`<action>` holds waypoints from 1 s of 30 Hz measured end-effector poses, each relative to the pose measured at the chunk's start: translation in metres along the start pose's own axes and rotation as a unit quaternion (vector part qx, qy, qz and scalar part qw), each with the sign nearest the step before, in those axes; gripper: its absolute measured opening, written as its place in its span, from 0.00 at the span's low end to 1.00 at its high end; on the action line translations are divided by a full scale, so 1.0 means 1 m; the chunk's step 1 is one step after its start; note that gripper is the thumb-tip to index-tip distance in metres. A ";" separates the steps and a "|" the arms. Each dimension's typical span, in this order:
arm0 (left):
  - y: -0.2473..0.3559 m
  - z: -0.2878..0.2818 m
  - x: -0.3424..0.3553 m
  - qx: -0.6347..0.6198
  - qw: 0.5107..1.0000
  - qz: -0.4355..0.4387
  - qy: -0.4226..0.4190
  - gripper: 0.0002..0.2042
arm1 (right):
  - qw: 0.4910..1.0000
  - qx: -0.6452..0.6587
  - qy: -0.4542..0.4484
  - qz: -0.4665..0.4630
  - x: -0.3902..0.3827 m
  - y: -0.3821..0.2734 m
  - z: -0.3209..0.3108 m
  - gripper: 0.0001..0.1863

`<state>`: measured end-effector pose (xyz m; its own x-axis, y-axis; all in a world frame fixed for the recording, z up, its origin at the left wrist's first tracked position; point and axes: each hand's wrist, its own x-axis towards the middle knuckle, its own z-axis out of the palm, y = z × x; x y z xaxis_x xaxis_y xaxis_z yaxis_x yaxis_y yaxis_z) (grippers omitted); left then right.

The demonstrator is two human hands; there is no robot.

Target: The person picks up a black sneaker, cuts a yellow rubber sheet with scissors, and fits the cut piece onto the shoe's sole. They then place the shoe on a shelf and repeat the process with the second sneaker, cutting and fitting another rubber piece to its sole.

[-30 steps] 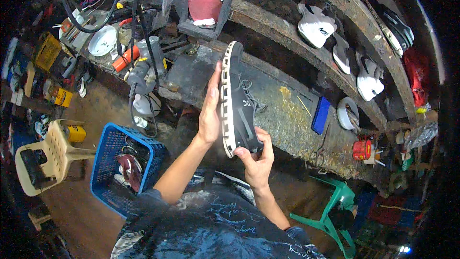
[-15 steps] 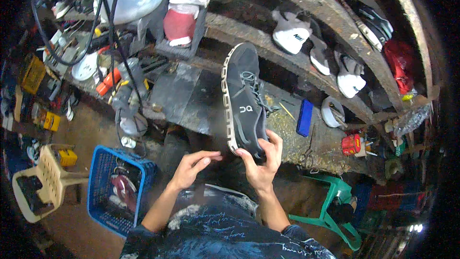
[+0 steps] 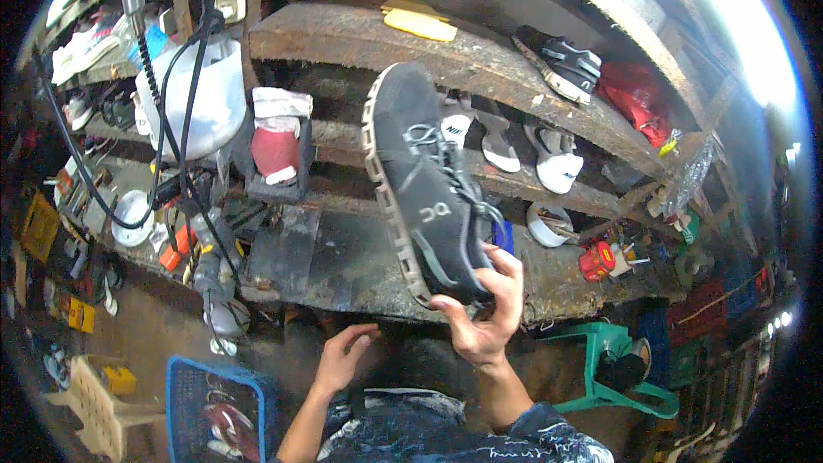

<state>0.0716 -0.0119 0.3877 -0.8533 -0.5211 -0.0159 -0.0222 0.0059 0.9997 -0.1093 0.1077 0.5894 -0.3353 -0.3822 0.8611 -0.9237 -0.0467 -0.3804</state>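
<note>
A black sneaker (image 3: pixel 422 197) with grey laces and a pale, notched sole is held up over the workbench, toe pointing away from me. My right hand (image 3: pixel 490 313) grips it by the heel, the thumb on the sole side and the fingers at the collar. Below and left of the heel, my left hand (image 3: pixel 343 358) is apart from the shoe. Its fingers are loosely stretched and nothing is in them.
Beyond the workbench (image 3: pixel 330 261), grey-and-white shoes (image 3: pixel 559 163) and another black sneaker (image 3: pixel 561 64) stand on wooden shelves. A red container (image 3: pixel 597 261) and a white bowl (image 3: pixel 549 225) sit at right. A blue crate (image 3: pixel 171 407) and green stool (image 3: pixel 591 360) flank me; cables (image 3: pixel 184 111) hang at left.
The view has tilted up, showing more of the upper shelves. My left hand has drawn away from the shoe's heel. My right hand still holds the shoe, now further from my body.
</note>
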 end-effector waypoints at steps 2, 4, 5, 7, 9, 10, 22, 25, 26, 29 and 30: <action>-0.010 -0.001 -0.004 -0.023 0.998 -0.059 -0.003 0.17 | 0.999 -0.025 0.033 -0.028 0.016 -0.002 -0.012 0.33; -0.023 -0.005 -0.011 0.017 0.995 -0.099 -0.014 0.18 | 0.992 -0.096 0.063 -0.058 0.044 0.003 -0.024 0.32; -0.031 -0.007 -0.016 0.067 0.991 -0.116 -0.027 0.19 | 0.987 -0.127 0.064 -0.068 0.061 0.008 -0.029 0.32; -0.046 -0.012 -0.025 0.122 0.980 -0.140 -0.068 0.24 | 0.981 -0.168 0.059 -0.071 0.105 0.023 -0.035 0.31; -0.061 -0.018 -0.031 0.217 0.967 -0.095 -0.099 0.25 | 0.981 -0.184 0.049 -0.045 0.157 0.043 -0.031 0.31; -0.069 -0.021 -0.032 0.264 0.957 -0.065 -0.105 0.26 | 0.979 -0.189 0.046 -0.058 0.182 0.054 -0.026 0.30; -0.200 -0.069 0.114 0.694 0.701 -0.138 -0.088 0.40 | 0.946 -0.275 0.169 -0.017 0.256 0.145 0.058 0.43; -0.227 -0.059 0.149 0.667 0.714 -0.145 -0.153 0.40 | 0.939 -0.285 0.192 -0.013 0.251 0.149 0.063 0.42; -0.236 -0.049 0.151 0.655 0.714 -0.162 -0.186 0.40 | 0.934 -0.302 0.193 -0.011 0.251 0.150 0.064 0.41; -0.263 -0.018 0.136 0.605 0.696 -0.238 -0.305 0.40 | 0.932 -0.305 0.194 -0.022 0.250 0.153 0.064 0.40; -0.271 -0.008 0.131 0.593 0.693 -0.250 -0.324 0.40 | 0.932 -0.304 0.197 -0.022 0.250 0.154 0.065 0.41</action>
<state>-0.0295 -0.0887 0.1152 -0.6298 -0.2211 -0.7446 -0.4848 0.8609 0.1544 -0.3235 -0.0546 0.7237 -0.2267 -0.0186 0.9738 -0.8324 0.5229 -0.1838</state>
